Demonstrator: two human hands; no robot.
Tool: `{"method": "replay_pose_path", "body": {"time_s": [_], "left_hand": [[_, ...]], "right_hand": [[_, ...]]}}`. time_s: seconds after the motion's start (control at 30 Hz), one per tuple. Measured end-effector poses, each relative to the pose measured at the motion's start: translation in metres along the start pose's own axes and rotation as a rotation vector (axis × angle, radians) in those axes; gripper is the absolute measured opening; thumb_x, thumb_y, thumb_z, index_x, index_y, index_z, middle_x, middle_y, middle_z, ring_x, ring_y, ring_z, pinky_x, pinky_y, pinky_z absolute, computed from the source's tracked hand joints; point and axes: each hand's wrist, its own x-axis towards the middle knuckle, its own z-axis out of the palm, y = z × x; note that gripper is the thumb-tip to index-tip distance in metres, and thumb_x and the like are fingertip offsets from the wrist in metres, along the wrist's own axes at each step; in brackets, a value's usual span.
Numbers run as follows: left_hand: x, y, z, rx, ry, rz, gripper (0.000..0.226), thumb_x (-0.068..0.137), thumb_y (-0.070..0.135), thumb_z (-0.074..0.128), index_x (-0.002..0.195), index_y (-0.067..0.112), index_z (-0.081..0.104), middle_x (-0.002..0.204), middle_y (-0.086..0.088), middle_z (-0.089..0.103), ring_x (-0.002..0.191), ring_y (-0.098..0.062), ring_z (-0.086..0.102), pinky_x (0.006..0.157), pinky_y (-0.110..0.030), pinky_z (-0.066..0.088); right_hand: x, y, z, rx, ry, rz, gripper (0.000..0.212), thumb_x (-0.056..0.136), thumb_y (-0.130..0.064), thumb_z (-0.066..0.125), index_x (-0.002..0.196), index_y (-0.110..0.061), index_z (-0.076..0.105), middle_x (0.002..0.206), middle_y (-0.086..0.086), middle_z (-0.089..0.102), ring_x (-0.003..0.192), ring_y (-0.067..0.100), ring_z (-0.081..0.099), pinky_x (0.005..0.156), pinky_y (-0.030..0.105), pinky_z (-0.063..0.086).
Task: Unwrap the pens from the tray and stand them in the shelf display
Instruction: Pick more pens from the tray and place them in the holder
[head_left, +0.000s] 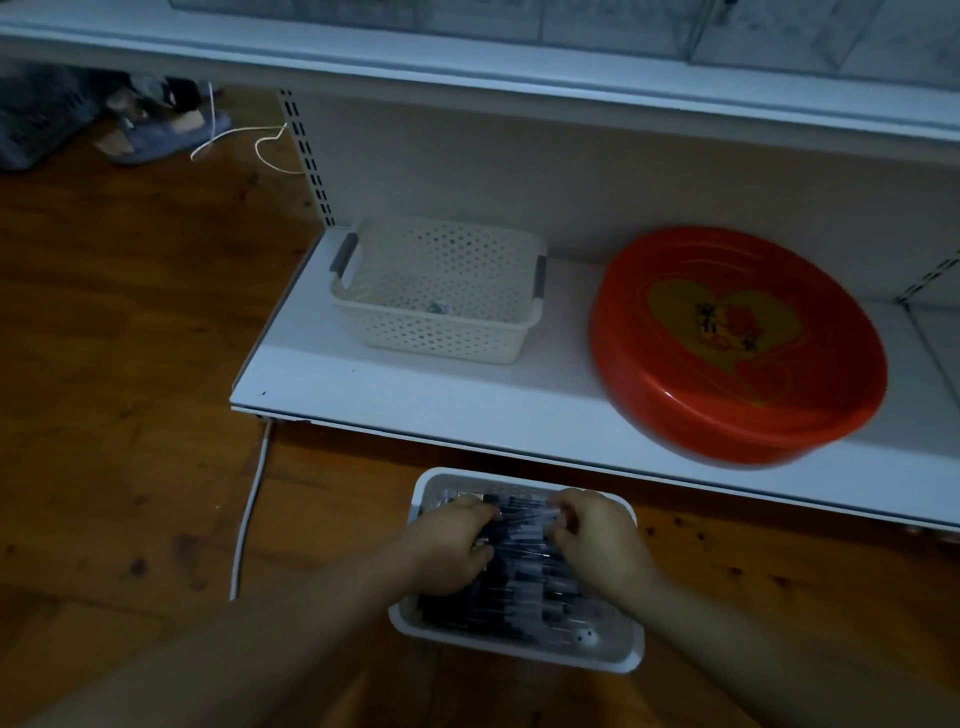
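Observation:
A white tray (613, 656) lies on the wooden floor just in front of the low shelf. It holds several dark pens (524, 582) in clear wrappers. My left hand (452, 545) and my right hand (597, 540) are both over the tray, fingers pinched on the two ends of one wrapped pen (524, 512) held across the tray's far part. The palms hide part of the pile. At the top edge, clear display compartments (623, 21) sit on the upper shelf.
On the white bottom shelf (415, 400) stand a cream perforated basket (441, 291) and a round red tray (737, 343). A white cable (249, 519) runs along the floor at left. Slippers and a dark crate lie far left.

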Motion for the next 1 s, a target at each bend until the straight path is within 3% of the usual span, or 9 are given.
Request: {"method": "replay_pose_path", "body": {"time_s": [0.13, 0.23, 0.33, 0.43, 0.5, 0.63, 0.83, 1.0], "left_hand": [[-0.003, -0.002, -0.002, -0.040, -0.005, -0.026, 0.049, 0.105, 0.027, 0.045, 0.153, 0.022, 0.036, 0.154, -0.006, 0.042, 0.132, -0.025, 0.048, 0.104, -0.033, 0.042], [-0.004, -0.003, -0.006, -0.080, 0.032, -0.038, 0.042, 0.105, 0.024, 0.045, 0.147, 0.024, 0.044, 0.140, -0.004, 0.057, 0.118, -0.022, 0.058, 0.097, -0.034, 0.049], [-0.007, -0.004, -0.014, -0.157, 0.085, 0.004, 0.026, 0.102, 0.021, 0.049, 0.123, 0.020, 0.064, 0.106, -0.004, 0.070, 0.093, -0.022, 0.065, 0.081, -0.036, 0.055], [-0.011, 0.000, -0.027, -0.287, 0.173, 0.057, 0.008, 0.095, 0.021, 0.063, 0.100, 0.020, 0.070, 0.086, 0.007, 0.066, 0.082, -0.012, 0.063, 0.077, -0.027, 0.051], [-0.013, 0.005, -0.036, -0.352, 0.218, 0.098, 0.011, 0.092, 0.022, 0.069, 0.102, 0.022, 0.070, 0.083, 0.009, 0.063, 0.077, -0.006, 0.058, 0.076, -0.024, 0.049], [-0.020, 0.017, -0.053, -0.464, 0.360, 0.141, 0.014, 0.088, 0.020, 0.075, 0.100, 0.023, 0.068, 0.081, 0.009, 0.061, 0.068, 0.000, 0.053, 0.071, -0.018, 0.048], [-0.035, 0.027, -0.078, -0.428, 0.519, 0.174, 0.022, 0.084, 0.022, 0.080, 0.089, 0.019, 0.060, 0.078, 0.006, 0.058, 0.064, -0.003, 0.049, 0.068, -0.025, 0.049], [-0.046, 0.038, -0.096, -0.437, 0.632, 0.187, 0.024, 0.085, 0.025, 0.079, 0.083, 0.029, 0.056, 0.079, 0.004, 0.060, 0.068, -0.008, 0.054, 0.063, -0.016, 0.046]], "right_hand": [[0.005, -0.004, -0.008, 0.023, -0.018, -0.036, 0.010, 0.097, -0.036, 0.062, 0.095, -0.030, 0.070, 0.082, -0.010, 0.070, 0.079, 0.007, 0.064, 0.076, 0.032, 0.053], [0.008, -0.007, -0.019, 0.100, -0.035, -0.096, 0.009, 0.099, -0.037, 0.060, 0.095, -0.033, 0.067, 0.082, -0.012, 0.070, 0.077, 0.001, 0.064, 0.074, 0.028, 0.053], [0.007, -0.014, -0.033, 0.252, 0.067, -0.121, 0.007, 0.099, -0.027, 0.062, 0.097, -0.032, 0.066, 0.082, -0.012, 0.071, 0.074, 0.004, 0.064, 0.072, 0.027, 0.052], [0.010, -0.022, -0.046, 0.422, 0.161, -0.103, 0.015, 0.098, -0.023, 0.065, 0.111, -0.028, 0.069, 0.086, -0.008, 0.074, 0.081, 0.010, 0.070, 0.081, 0.036, 0.057], [0.011, -0.033, -0.056, 0.532, 0.220, -0.116, 0.020, 0.097, -0.019, 0.066, 0.115, -0.029, 0.067, 0.086, -0.006, 0.074, 0.083, 0.011, 0.071, 0.084, 0.039, 0.059], [0.010, -0.061, -0.080, 0.693, 0.319, -0.201, 0.023, 0.097, -0.010, 0.064, 0.108, -0.029, 0.057, 0.086, -0.004, 0.074, 0.081, 0.010, 0.071, 0.076, 0.031, 0.058], [0.015, -0.089, -0.102, 0.726, 0.364, -0.294, 0.024, 0.093, -0.020, 0.073, 0.109, -0.032, 0.060, 0.092, -0.001, 0.071, 0.092, 0.021, 0.070, 0.083, 0.049, 0.058], [0.013, -0.105, -0.119, 0.696, 0.399, -0.358, 0.035, 0.092, -0.015, 0.072, 0.116, -0.035, 0.057, 0.092, -0.009, 0.073, 0.090, 0.010, 0.071, 0.087, 0.037, 0.059]]}}
